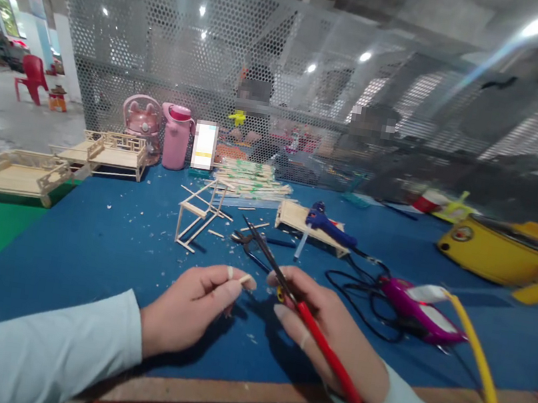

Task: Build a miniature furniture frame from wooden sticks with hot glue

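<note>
Blue worktop [110, 252] on my remote feed, left hand [195, 305] pinching short wooden stick [244, 279] at six o'clock, right hand [346, 331] gripping red-handled tool [303, 312] at five, wooden frame [194, 210] at nine.

Matt bare wood forms the short stick [245, 279] and the stick frame [194, 209], the red-handled tool [317, 336] pairs metal with smooth plastic, the far perforated screen [173, 32] looks metal, and the electric pot [486, 253] at right glossy plastic.
</note>
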Tool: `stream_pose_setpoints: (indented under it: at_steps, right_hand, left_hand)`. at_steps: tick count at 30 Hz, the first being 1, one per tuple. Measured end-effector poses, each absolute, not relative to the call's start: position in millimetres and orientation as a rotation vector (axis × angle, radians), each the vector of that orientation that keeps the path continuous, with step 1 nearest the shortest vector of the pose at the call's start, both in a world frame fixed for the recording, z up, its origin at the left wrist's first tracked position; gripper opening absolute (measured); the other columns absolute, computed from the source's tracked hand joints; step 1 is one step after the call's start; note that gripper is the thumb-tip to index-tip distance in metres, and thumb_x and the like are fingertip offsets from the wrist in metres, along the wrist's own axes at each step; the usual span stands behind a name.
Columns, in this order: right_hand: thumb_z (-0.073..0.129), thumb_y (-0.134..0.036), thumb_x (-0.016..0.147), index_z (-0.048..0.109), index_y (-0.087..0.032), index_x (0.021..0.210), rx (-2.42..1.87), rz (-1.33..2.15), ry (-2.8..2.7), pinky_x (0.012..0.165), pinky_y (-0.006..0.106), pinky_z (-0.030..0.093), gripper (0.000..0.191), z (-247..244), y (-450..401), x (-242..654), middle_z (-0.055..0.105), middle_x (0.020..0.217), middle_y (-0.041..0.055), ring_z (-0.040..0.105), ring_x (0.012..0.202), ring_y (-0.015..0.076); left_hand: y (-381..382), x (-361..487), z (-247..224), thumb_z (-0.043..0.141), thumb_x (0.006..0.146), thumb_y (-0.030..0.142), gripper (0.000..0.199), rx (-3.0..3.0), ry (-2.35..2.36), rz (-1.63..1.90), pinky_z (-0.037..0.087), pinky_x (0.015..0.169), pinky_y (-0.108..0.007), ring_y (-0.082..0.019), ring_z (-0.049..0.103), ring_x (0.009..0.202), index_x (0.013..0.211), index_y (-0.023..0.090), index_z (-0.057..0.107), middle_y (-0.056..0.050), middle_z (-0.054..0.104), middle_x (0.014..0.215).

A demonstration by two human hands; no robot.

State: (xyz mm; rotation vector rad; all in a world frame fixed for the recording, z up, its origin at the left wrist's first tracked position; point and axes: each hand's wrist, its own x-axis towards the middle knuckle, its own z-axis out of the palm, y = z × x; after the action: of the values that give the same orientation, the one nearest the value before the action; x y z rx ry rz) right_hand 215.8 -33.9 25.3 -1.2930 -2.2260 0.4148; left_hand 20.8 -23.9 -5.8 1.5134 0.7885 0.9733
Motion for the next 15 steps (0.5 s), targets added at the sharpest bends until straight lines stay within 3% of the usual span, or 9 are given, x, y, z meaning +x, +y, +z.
stream_pose_setpoints:
  at_steps: [5, 9, 15]
  right_hand:
    - [0.062, -0.031, 0.072, 0.053, -0.021, 0.096, -1.335, 0.329, -2.269, 0.069, 0.031, 0.048, 0.028, 26.9, -37.9, 209.3, 0.063, 0.087, 0.0045, 0.059, 0.074, 0.0186]
    - [0.067, -0.032, 0.069, 0.053, -0.02, 0.098, -1.363, 0.303, -2.26, 0.072, 0.036, 0.048, 0.034, 26.0, -43.5, 199.3, 0.062, 0.091, 0.0071, 0.06, 0.081, 0.0217]
    - [0.069, -0.032, 0.067, 0.052, -0.019, 0.099, -1.385, 0.279, -2.247, 0.075, 0.04, 0.048, 0.039, 26.3, -46.2, 192.9, 0.059, 0.091, 0.0078, 0.058, 0.084, 0.024]
  left_hand:
    - [-22.7, 21.1, -6.1, 0.051, 0.085, 0.041, 0.033, 1.49, 0.81, 1.09, 0.038, 0.061, -0.022, -0.011, 0.045, 0.061, 0.069, 0.014, 0.061, 0.0, 0.053, 0.063]
    - [-24.3, 24.6, -9.9, 0.06, 0.079, 0.037, 0.024, 1.325, 0.767, 1.095, 0.042, 0.062, -0.023, -0.012, 0.052, 0.064, 0.079, 0.013, 0.065, -0.004, 0.064, 0.07]
    - [-24.9, 25.4, -10.9, 0.071, 0.069, 0.03, 0.019, 1.157, 0.766, 1.191, 0.045, 0.061, -0.023, -0.011, 0.053, 0.061, 0.077, 0.013, 0.068, -0.003, 0.066, 0.071]
